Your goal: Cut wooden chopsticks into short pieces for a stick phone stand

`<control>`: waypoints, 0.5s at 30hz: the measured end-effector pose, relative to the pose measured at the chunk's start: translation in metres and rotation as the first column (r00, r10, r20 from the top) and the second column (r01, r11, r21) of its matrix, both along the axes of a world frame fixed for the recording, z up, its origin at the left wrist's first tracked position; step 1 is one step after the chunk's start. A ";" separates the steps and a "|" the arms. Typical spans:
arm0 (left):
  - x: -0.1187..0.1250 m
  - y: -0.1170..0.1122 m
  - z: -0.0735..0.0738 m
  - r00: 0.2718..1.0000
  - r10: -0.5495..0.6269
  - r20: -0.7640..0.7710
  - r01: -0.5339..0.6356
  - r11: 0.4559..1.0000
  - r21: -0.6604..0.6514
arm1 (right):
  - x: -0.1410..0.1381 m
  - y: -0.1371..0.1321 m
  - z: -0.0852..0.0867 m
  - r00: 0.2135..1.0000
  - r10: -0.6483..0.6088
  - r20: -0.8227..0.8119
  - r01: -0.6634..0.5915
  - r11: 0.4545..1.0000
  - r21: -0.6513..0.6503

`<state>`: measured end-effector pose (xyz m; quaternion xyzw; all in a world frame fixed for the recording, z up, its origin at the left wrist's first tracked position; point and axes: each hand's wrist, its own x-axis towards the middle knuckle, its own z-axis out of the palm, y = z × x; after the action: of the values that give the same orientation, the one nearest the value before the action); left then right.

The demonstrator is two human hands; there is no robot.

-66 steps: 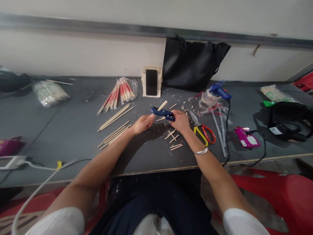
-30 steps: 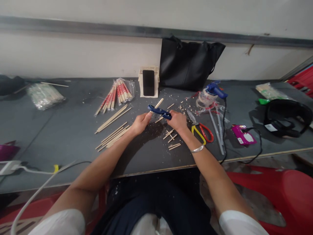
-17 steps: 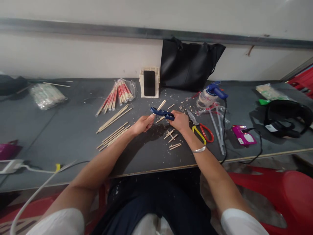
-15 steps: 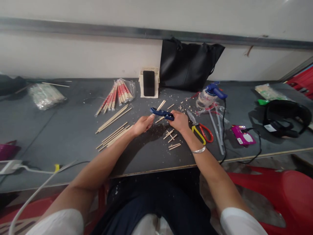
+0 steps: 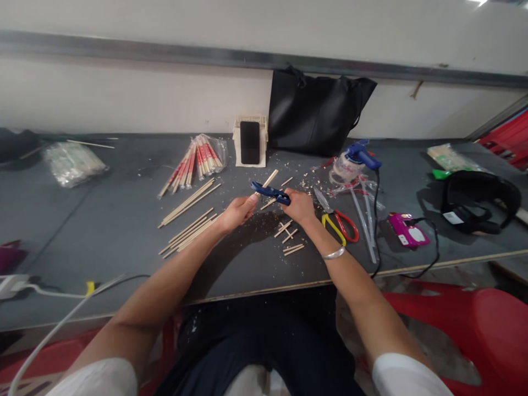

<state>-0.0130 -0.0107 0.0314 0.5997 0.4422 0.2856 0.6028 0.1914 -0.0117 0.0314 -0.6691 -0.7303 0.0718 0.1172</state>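
In the middle of the gray table (image 5: 115, 214), left of the black bag (image 5: 315, 115), stands a dark phone (image 5: 249, 143). To the left, thin wrapped sticks (image 5: 192, 165) have red bands with marks on them, too small to read. Far to the right, a clear packet (image 5: 454, 158) has green print, also too small to read. The purple box (image 5: 408, 230) on the right has white patches, and the black headset (image 5: 480, 201) has a white tag; their words are too small to read.

The right hand (image 5: 300, 206) is closed around the handles of a blue cutter (image 5: 268, 191). The cutter is dark blue, long and a bit curved, and it tilts up to the left, over the middle of the table. The left hand (image 5: 238, 213) is closed on some pale wood (image 5: 271, 177), with its thumb near the cutter's tip. The wood is thin and straight, and it pokes out past the cutter's far side. I cannot tell if it is one stick or two.

Short sticks (image 5: 289, 231) lie near the right hand, some crossed. Right of them are scissors (image 5: 339, 221) with one yellow handle and one red.
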 end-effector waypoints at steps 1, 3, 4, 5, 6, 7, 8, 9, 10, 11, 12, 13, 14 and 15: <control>-0.001 0.001 0.000 1.000 0.013 -0.028 -0.012 1.000 0.023 | -0.001 0.000 0.000 1.000 -0.008 0.006 0.008 1.000 -0.002; -0.001 0.002 0.000 0.995 0.045 -0.093 -0.036 0.996 0.086 | -0.003 0.000 0.001 1.000 -0.021 0.022 0.022 1.000 -0.005; -0.001 0.003 -0.001 0.989 0.071 -0.130 -0.054 0.990 0.131 | -0.004 0.000 0.001 0.999 -0.028 0.031 0.028 1.000 -0.006; -0.001 0.003 -0.001 0.980 0.104 -0.167 -0.074 0.981 0.181 | -0.005 0.000 0.002 0.999 -0.035 0.039 0.036 0.999 -0.008; -0.001 0.003 -0.001 0.970 0.141 -0.200 -0.093 0.969 0.231 | -0.006 0.000 0.003 0.998 -0.043 0.046 0.044 0.999 -0.012; 0.000 0.004 -0.001 0.957 0.177 -0.228 -0.112 0.955 0.274 | -0.006 0.001 0.003 0.998 -0.048 0.050 0.049 0.999 -0.016; 0.000 0.003 -0.001 0.946 0.209 -0.249 -0.126 0.942 0.310 | -0.007 0.001 0.004 0.998 -0.048 0.051 0.049 0.999 -0.020; 0.001 0.003 -0.001 0.936 0.233 -0.264 -0.137 0.931 0.337 | -0.007 0.001 0.004 0.997 -0.049 0.052 0.050 0.999 -0.021; 0.002 0.003 -0.001 0.928 0.251 -0.276 -0.143 0.923 0.357 | -0.007 0.001 0.004 0.998 -0.047 0.052 0.048 0.999 -0.021; 0.002 0.002 -0.002 0.921 0.267 -0.284 -0.150 0.916 0.373 | -0.007 0.001 0.004 0.997 -0.047 0.053 0.048 0.999 -0.019; 0.003 0.002 -0.002 0.914 0.281 -0.293 -0.155 0.909 0.387 | -0.007 0.001 0.004 0.997 -0.049 0.054 0.050 0.999 -0.017; 0.003 0.002 -0.003 0.907 0.293 -0.302 -0.159 0.903 0.399 | -0.007 0.001 0.004 0.997 -0.052 0.056 0.053 0.998 -0.015; 0.003 0.002 -0.004 0.901 0.301 -0.313 -0.159 0.899 0.408 | -0.007 0.001 0.004 0.997 -0.055 0.058 0.056 0.998 -0.013; 0.002 0.002 -0.004 0.895 0.307 -0.323 -0.158 0.897 0.413 | -0.007 0.000 0.004 0.997 -0.057 0.060 0.058 0.998 -0.012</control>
<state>-0.0107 -0.0090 0.0271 0.6893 0.5571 0.3148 0.3397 0.1840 -0.0113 0.0355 -0.6924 -0.7135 0.0536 0.0928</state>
